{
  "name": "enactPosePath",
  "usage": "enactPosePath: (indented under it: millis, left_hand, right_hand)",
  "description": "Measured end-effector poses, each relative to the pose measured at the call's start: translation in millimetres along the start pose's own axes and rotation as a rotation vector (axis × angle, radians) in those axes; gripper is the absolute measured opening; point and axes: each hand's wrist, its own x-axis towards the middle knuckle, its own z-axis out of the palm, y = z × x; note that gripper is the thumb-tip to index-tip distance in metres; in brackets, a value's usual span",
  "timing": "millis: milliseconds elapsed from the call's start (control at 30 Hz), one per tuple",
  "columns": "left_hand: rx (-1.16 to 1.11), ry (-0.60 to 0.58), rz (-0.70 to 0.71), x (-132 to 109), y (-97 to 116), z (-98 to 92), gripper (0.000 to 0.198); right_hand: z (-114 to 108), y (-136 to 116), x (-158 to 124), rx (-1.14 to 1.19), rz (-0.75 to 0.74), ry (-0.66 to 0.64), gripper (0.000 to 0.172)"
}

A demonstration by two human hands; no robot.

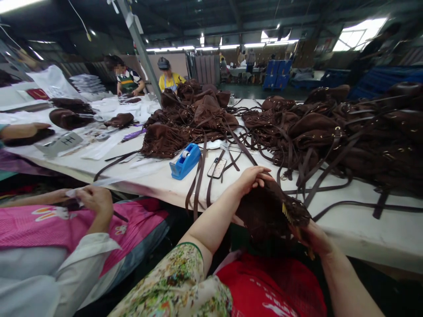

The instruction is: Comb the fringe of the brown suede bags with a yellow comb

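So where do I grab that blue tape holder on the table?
Pinch the blue tape dispenser across its two long flat sides, near the middle, coming straight down from above. It sits on the white table, and brown straps crowd its right side, so a sideways reach would likely snag them.

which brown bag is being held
The brown bag gripped between the left hand and right hand, in front of the table; the other bags lie piled on it.
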Motion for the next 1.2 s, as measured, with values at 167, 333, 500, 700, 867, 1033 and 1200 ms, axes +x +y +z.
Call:
enactPosePath:
  millis: [167,333,500,700,867,1033,1200]
  left_hand:
    - [0.191,-0.392,-0.073,-12.2,-1.6,21.6,0.035]
    - [0.359,-0.487,-0.239,-3.1,-31.1,50.2,0.038]
    - [0.348,-0.477,-0.273,8.3,-48.7,55.8,0.032]
    - [0.131,-0.220,-0.201,10.6,-57.2,66.6,0.032]
    - [0.589,0.262,0.119,19.3,-59.2,67.3,0.018]
    - [1.024,0.361,0.178,35.5,-56.4,47.0,0.018]
    - [0.873,0.220,0.076,43.8,-55.8,22.0,0.030]
  right_hand:
    - [-0.2,-14.3,-2.8,0.139,-0.035,-0.154,0.041]
    - [4.1,-28.6,-10.3,0.192,-0.047,-0.069,0.041]
    - [8.4,-27.4,-20.4,0.216,0.031,0.049,0.043]
    - [16.1,-35.7,-24.2,-0.275,-0.052,0.018,0.040]
    - [24.6,-39.6,-24.1,-0.389,-0.076,0.072,0.043]
    - [47.7,-55.6,-47.9,-0.300,-0.186,-0.304,0.037]
    - [41.6,-63.9,-47.7,-0.179,-0.159,-0.011,0.035]
